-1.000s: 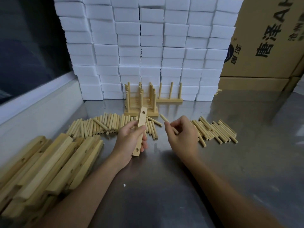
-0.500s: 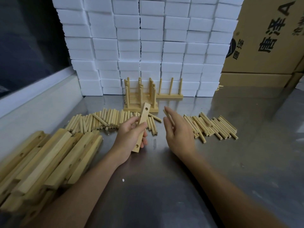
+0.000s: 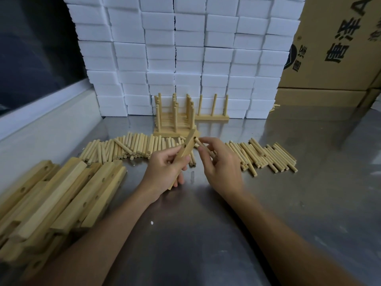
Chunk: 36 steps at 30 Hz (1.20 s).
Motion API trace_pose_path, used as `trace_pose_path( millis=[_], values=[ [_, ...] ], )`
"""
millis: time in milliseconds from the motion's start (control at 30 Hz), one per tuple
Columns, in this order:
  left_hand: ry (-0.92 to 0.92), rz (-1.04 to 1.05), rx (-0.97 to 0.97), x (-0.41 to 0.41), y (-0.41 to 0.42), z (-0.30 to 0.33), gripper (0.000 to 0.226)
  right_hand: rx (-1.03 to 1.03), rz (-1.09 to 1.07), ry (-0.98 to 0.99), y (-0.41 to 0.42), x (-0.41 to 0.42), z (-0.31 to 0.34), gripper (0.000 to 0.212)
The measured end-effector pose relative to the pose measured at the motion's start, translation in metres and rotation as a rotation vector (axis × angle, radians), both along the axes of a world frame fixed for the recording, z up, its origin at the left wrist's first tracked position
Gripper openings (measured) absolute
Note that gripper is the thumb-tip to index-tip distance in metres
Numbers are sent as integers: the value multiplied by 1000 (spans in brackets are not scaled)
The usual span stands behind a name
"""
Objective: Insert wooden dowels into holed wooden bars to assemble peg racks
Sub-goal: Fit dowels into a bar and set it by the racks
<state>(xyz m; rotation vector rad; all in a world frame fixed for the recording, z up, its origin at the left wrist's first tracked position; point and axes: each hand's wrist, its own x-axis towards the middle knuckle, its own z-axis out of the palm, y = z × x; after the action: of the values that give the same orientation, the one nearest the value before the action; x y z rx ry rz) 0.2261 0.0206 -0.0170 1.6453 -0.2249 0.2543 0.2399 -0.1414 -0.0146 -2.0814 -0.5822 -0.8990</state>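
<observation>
Left hand grips the bar; right hand pinches a dowel (tip beside the top hole); angled entry could jam it.

We're in a small workshop or packing room here: a bare steel surface carries loose dowels in rows, a heap of holed wooden bars and finished peg racks. Behind them rise stacked white foam blocks and printed cardboard cartons.
</observation>
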Motion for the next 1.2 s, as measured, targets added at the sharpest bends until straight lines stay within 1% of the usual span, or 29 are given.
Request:
trace_pose_path(
  millis=[100,200,400,433,533,567,667,800,1000,1100,1167,1200],
  values=[
    [-65,72,93,1,1,-4,37,-5,-3,-14,0,0,-1,19],
    [-168,157,233,2,2,-7,45,-9,-19,-63,-1,1,-2,16],
    [-333,233,444,-1,2,-7,34,-20,-47,-106,-3,0,-3,11],
    [-353,236,465,-2,3,-6,30,-25,-41,-111,-3,0,-3,11],
    [-431,214,529,-5,6,-3,9,-49,-24,-114,-3,-2,-3,12],
    [-453,219,550,-6,7,-2,7,-56,-21,-110,-2,-2,-3,12],
    [-485,245,585,-6,11,-1,9,-76,-12,-103,-1,-2,-3,12],
    [-501,237,631,-6,13,-2,5,-107,-20,-103,0,-3,-3,13],
    [-543,224,679,-9,12,2,11,-141,-62,-130,3,-4,-3,12],
    [-550,216,686,-8,12,2,14,-174,-74,-69,2,-2,-3,19],
    [-551,211,707,-8,13,1,17,-151,-23,37,1,0,-4,23],
    [-553,210,721,-8,13,1,19,-107,12,103,0,1,-4,24]
  ],
)
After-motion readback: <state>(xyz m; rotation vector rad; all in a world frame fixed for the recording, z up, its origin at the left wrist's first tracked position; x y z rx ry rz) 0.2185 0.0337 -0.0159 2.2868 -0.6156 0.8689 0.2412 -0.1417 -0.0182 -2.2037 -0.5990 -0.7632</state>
